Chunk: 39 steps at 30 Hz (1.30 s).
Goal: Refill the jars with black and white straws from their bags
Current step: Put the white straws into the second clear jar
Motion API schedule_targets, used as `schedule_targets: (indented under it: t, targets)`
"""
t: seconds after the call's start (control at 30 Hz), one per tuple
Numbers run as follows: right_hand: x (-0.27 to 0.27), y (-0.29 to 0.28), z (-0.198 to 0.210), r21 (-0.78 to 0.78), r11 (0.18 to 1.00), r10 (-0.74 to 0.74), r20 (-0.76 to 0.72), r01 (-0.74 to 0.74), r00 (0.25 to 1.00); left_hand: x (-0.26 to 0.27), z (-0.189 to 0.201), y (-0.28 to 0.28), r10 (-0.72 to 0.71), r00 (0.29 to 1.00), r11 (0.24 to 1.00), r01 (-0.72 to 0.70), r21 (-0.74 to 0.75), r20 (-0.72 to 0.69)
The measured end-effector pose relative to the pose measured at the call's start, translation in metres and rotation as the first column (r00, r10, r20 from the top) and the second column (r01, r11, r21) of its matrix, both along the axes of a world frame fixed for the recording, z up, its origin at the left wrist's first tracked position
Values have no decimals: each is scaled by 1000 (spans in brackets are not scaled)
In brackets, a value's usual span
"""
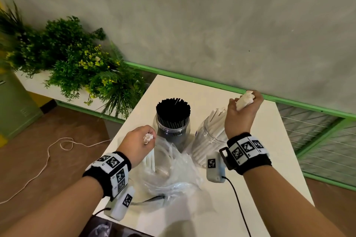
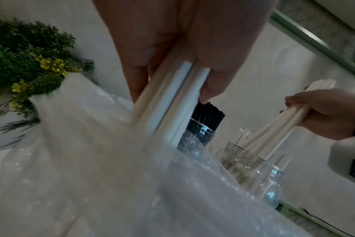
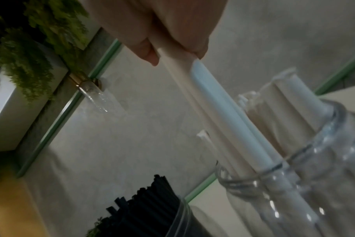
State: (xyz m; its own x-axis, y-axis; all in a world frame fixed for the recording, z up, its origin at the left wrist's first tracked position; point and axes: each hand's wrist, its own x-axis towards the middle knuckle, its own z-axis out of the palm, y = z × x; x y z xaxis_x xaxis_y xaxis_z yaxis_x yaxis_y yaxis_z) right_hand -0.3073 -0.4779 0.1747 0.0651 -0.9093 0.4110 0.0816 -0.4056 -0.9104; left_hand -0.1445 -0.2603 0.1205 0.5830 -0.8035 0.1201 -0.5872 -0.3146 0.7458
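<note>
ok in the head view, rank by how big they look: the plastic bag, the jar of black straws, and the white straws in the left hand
1. plastic bag, largest.
2. jar of black straws.
3. white straws in the left hand, only their tips show.
The bag lies nearer the camera, so its lead is partly apparent.

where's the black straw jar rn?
Head view: the black straw jar stands mid-table, left of the white straw jar and just behind the plastic bag, between the two hands.

Left hand [image 1: 137,143] curled gripping, right hand [image 1: 243,114] raised, fisted
</note>
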Motion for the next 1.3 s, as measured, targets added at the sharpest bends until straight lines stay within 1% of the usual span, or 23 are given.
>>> schedule_targets:
  t: [0.07,0.1,0.2,0.23,0.33,0.4,0.47,0.53,0.7,0.73,0.8,0.87,0.93,0.97,1.07,1.1,1.13,1.2,1.23,1.3]
  targets:
    - [3,-2,-8,68,996,57,-35,-55,998,1,0,1,7,1000,1000,-7,3,3]
    - [3,-3,-11,93,990,111,-55,-106,992,1,0,1,6,1000,1000,-6,3,4]
    - [-2,-5,-14,136,957,276,-165,-256,947,1,-1,1,-2,1000,1000,2,0,6]
    - [-5,-6,-15,157,942,323,-168,-298,931,1,-1,1,-6,1000,1000,6,0,5]
    - [-13,-11,-18,231,900,401,-104,-370,910,2,0,1,-11,1000,1000,11,5,8]
    - [-18,-15,-21,265,885,428,-135,-383,894,3,0,0,-7,1000,1000,7,2,11]
    - [-22,-21,-23,324,855,480,-203,-404,853,3,-1,0,-6,1000,1000,6,0,7]
    - [-25,-24,-23,401,805,553,-241,-437,797,4,-1,1,-5,1000,1000,5,-3,-11]
    - [-23,-21,-25,463,753,646,-385,-468,659,6,2,1,4,1000,1000,-4,-12,-10]
    - [-22,-20,-26,455,753,651,-409,-476,639,6,3,1,3,1000,1000,-3,-14,-10]
    - [-23,-18,-28,381,790,613,-488,-480,622,7,4,2,2,1000,1000,-2,-20,-11]
    - [-26,-16,-27,280,845,530,-553,-455,643,8,4,2,0,1000,1000,0,-19,-11]
    - [-31,-14,-24,219,877,471,-570,-428,674,9,3,1,-2,1000,1000,2,-13,-8]
    - [-33,-15,-25,234,873,482,-548,-428,683,10,2,1,-3,1000,1000,3,-12,-8]
    - [-40,-17,-25,395,793,600,-366,-464,712,10,0,-1,-4,1000,1000,3,-11,-7]
    - [-41,-18,-26,413,783,608,-346,-466,715,9,0,-2,-3,1000,1000,3,-10,-7]
    - [-41,-18,-26,392,794,598,-369,-464,712,9,-1,-3,-2,1000,1000,2,-9,-8]
    - [-42,-18,-23,273,858,513,-495,-435,702,8,0,-3,-4,1000,1000,4,-11,-7]
    - [-41,-17,-23,208,891,450,-536,-404,714,8,0,-3,-4,1000,1000,4,-10,-6]
    - [-40,-17,-26,119,936,339,-554,-330,761,7,0,-3,-2,1000,1000,2,-8,-4]
